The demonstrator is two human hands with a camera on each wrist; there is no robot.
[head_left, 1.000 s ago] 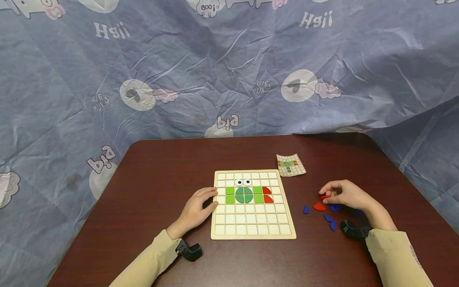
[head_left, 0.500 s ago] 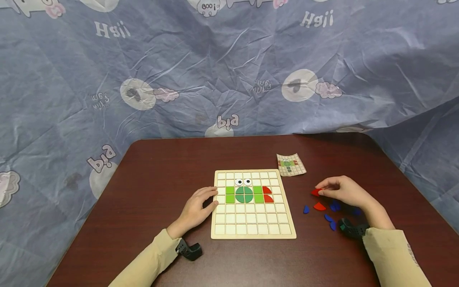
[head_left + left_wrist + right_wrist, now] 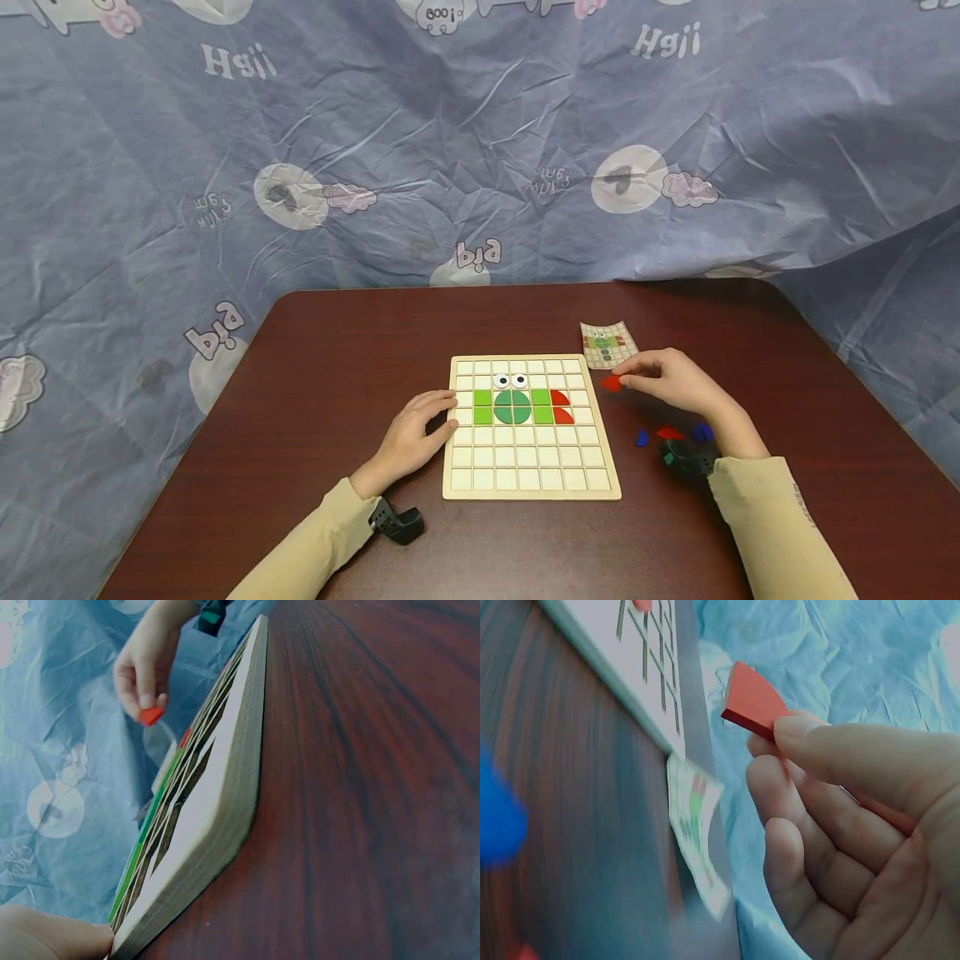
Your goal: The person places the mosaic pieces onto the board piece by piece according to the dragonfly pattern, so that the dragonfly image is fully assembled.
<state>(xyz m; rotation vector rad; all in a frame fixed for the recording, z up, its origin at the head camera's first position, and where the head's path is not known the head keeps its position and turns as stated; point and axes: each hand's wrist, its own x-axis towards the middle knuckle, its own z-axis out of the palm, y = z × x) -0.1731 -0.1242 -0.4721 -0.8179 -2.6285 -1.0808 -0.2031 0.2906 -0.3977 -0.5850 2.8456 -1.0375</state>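
Between thumb and fingertips my right hand pinches a red quarter-circle tile, raised off the table just right of the board. My left hand rests at the left edge of the square wooden grid board, fingers relaxed, its thumb touching the rim in the left wrist view. Set in the board are light green square tiles, a dark green circle of quarter tiles, two eye tiles, and two red quarter tiles at the right.
A small pattern card lies behind the board's far right corner, close to my right hand. Blue tiles and another red tile lie on the table right of the board, partly hidden by my right arm. A patterned cloth hangs behind.
My right hand has lifted the red quarter-circle tile from the loose pieces and carried it left toward the board's right edge. The left hand has stayed in place.
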